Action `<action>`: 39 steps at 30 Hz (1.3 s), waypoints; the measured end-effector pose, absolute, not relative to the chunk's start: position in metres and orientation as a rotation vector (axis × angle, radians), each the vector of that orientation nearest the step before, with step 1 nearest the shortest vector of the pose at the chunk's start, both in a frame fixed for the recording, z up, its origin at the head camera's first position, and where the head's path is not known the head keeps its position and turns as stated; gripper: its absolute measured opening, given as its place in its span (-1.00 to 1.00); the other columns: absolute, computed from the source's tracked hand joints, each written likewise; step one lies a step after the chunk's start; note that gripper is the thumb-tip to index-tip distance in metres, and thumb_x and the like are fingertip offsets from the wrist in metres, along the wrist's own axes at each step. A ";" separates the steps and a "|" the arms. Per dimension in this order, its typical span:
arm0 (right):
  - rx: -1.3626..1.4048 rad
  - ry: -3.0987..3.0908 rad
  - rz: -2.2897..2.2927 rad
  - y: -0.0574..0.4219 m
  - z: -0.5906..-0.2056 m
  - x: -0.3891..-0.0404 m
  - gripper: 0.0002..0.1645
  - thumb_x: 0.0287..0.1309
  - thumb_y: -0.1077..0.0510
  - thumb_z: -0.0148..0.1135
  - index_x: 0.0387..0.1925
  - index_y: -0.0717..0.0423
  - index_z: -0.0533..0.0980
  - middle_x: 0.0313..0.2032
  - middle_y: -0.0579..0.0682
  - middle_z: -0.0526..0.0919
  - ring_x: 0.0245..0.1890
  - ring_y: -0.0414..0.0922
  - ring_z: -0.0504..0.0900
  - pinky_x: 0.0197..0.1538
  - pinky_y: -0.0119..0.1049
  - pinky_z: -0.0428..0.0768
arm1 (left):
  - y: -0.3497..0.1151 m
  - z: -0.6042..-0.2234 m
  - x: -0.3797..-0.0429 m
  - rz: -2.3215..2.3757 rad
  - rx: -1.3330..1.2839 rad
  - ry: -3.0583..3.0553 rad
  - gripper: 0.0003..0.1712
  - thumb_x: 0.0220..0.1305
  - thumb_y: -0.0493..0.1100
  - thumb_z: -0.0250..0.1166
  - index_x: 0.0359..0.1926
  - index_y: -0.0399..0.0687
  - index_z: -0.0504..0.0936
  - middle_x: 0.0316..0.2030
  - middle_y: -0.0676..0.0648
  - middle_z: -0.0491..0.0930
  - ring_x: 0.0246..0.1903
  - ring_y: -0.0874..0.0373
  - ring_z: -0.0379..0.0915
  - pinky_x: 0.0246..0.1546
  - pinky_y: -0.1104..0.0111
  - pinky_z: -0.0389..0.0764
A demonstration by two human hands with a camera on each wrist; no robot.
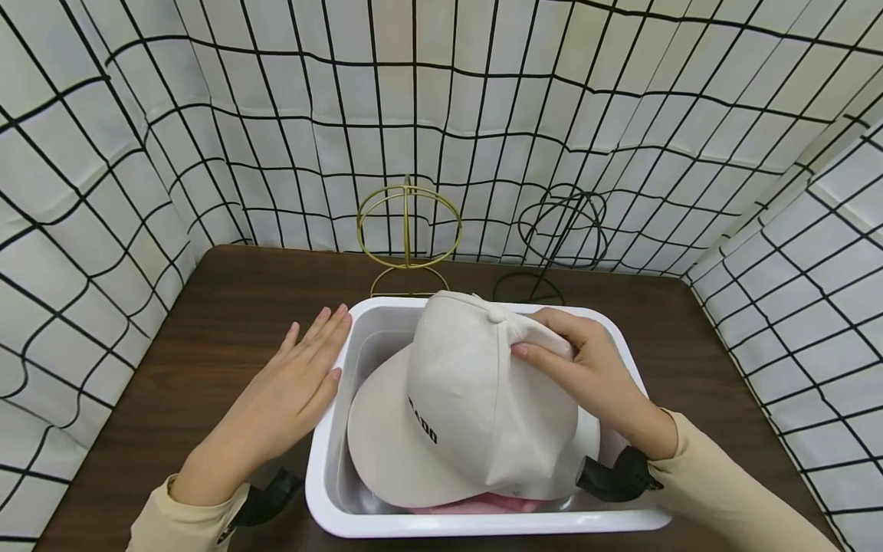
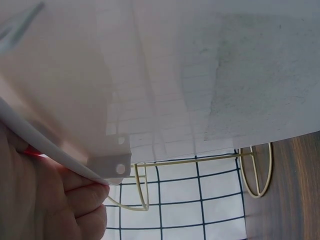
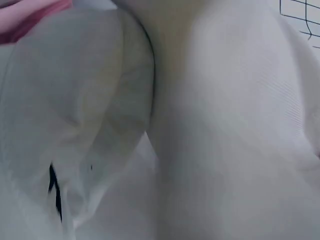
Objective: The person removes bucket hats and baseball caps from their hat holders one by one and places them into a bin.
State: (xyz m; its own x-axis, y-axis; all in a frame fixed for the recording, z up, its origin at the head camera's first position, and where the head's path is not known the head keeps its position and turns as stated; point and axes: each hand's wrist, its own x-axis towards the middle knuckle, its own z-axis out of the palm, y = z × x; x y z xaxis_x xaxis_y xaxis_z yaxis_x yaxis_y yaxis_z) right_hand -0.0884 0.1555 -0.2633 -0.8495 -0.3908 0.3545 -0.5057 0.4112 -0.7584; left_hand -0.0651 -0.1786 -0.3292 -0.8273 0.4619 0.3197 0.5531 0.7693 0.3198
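A cream baseball cap [image 1: 458,399] with dark lettering on its front is over a white plastic tub [image 1: 483,525], its brim toward the left. My right hand [image 1: 586,360] pinches a fold of the crown near the top button, between thumb and fingers. In the right wrist view the pale cap fabric [image 3: 230,125] fills most of the picture. Something pink [image 1: 483,504] shows under the cap. My left hand [image 1: 297,383] lies along the tub's left rim with its fingers straight. From the left wrist, the fingers [image 2: 85,200] touch the rim beside the tub's outer wall [image 2: 160,75].
Behind the tub stand a gold wire stand [image 1: 407,264] with round hoops and a black wire stand [image 1: 562,230]. The dark wooden table [image 1: 228,307] is enclosed by black wire grid panels [image 1: 414,119] backed with white sheeting.
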 end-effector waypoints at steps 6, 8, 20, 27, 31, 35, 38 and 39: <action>1.047 -2.520 1.348 0.170 -0.264 -0.087 -0.49 0.04 0.45 0.27 0.04 0.07 0.43 -0.13 -0.04 0.63 -0.32 -0.23 0.56 -0.29 -0.39 0.55 | -0.178 -0.329 -0.066 -0.597 -0.798 -2.741 -0.35 0.39 -0.19 -0.05 0.43 -0.26 0.02 0.42 -0.20 0.00 0.40 -0.10 -0.12 0.36 -0.01 -0.16; 1.092 -2.532 1.320 0.175 -0.265 -0.087 -0.44 0.05 0.46 0.26 0.08 0.05 0.42 -0.08 -0.04 0.61 -0.30 -0.23 0.56 -0.27 -0.40 0.54 | -0.178 -0.329 -0.066 -0.602 -0.798 -2.743 -0.35 0.40 -0.19 -0.05 0.44 -0.26 0.02 0.42 -0.20 0.00 0.40 -0.10 -0.13 0.36 -0.02 -0.16; 1.036 -2.734 1.069 0.195 -0.279 -0.090 -0.59 0.04 0.36 0.31 -0.09 -0.05 0.49 -0.35 -0.24 0.55 -0.52 -0.34 0.35 -0.46 -0.45 0.40 | -0.178 -0.329 -0.066 -0.589 -0.798 -2.761 -0.34 0.41 -0.17 -0.05 0.44 -0.24 0.00 0.44 -0.17 -0.04 0.42 -0.07 -0.17 0.36 -0.02 -0.17; 0.996 -2.832 0.996 0.198 -0.285 -0.092 -0.63 0.03 0.36 0.30 -0.15 -0.05 0.48 -0.61 -0.30 0.30 -0.66 -0.39 0.12 -0.61 -0.45 0.23 | -0.179 -0.330 -0.066 -0.608 -0.797 -2.767 -0.34 0.40 -0.17 -0.05 0.44 -0.25 0.02 0.43 -0.19 -0.03 0.41 -0.08 -0.17 0.36 -0.02 -0.18; 0.954 -2.907 0.940 0.198 -0.289 -0.093 -0.67 0.02 0.37 0.26 -0.22 -0.03 0.45 -0.69 -0.29 0.17 -0.68 -0.38 0.12 -0.63 -0.46 0.18 | -0.179 -0.331 -0.067 -0.607 -0.792 -2.764 -0.35 0.40 -0.17 -0.05 0.44 -0.25 0.02 0.43 -0.18 -0.03 0.42 -0.06 -0.19 0.37 -0.01 -0.18; 0.933 -2.945 0.879 0.197 -0.289 -0.092 -0.72 0.00 0.36 0.24 -0.29 -0.02 0.43 -0.70 -0.28 0.16 -0.68 -0.38 0.15 -0.64 -0.46 0.18 | -0.179 -0.331 -0.067 -0.613 -0.795 -2.758 -0.35 0.40 -0.19 -0.06 0.44 -0.26 0.02 0.43 -0.18 -0.03 0.42 -0.06 -0.19 0.38 0.02 -0.21; 0.920 -2.961 0.833 0.197 -0.283 -0.090 -0.73 0.01 0.31 0.26 -0.24 -0.02 0.48 -0.67 -0.28 0.24 -0.65 -0.37 0.22 -0.61 -0.44 0.26 | -0.179 -0.331 -0.067 -0.613 -0.797 -2.752 -0.35 0.40 -0.19 -0.05 0.43 -0.26 0.02 0.43 -0.18 -0.03 0.41 -0.08 -0.16 0.38 0.03 -0.22; 0.920 -2.958 0.813 0.197 -0.280 -0.090 -0.72 0.00 0.30 0.28 -0.22 -0.03 0.50 -0.64 -0.29 0.30 -0.62 -0.36 0.27 -0.58 -0.43 0.32 | -0.179 -0.330 -0.067 -0.612 -0.798 -2.751 -0.35 0.40 -0.19 -0.05 0.44 -0.26 0.02 0.43 -0.18 -0.03 0.41 -0.09 -0.16 0.38 0.03 -0.22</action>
